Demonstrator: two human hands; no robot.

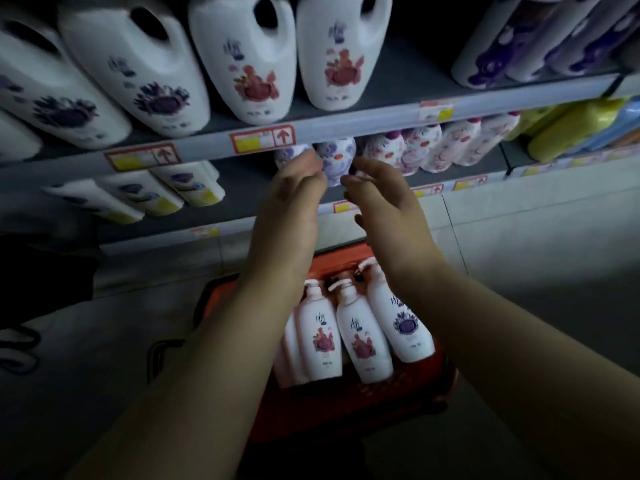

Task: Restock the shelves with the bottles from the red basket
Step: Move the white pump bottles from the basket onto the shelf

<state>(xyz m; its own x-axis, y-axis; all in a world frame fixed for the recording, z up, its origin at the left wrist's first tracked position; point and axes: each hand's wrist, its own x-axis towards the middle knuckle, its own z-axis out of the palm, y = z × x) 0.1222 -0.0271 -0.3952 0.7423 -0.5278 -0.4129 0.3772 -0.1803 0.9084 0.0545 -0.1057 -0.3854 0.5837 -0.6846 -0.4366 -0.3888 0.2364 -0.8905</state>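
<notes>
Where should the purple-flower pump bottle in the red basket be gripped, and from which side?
Around the mid-body of the purple-flower bottle, from above and the right. It lies label up at the right end of the row in the red basket, so that flank looks free; a red-flower bottle crowds its left.

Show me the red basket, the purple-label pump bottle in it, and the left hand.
red basket (pixel 336 259), head view, far rim.
purple-label pump bottle (pixel 404 323), head view, on its label.
left hand (pixel 294 190), head view, back of the hand.
</notes>
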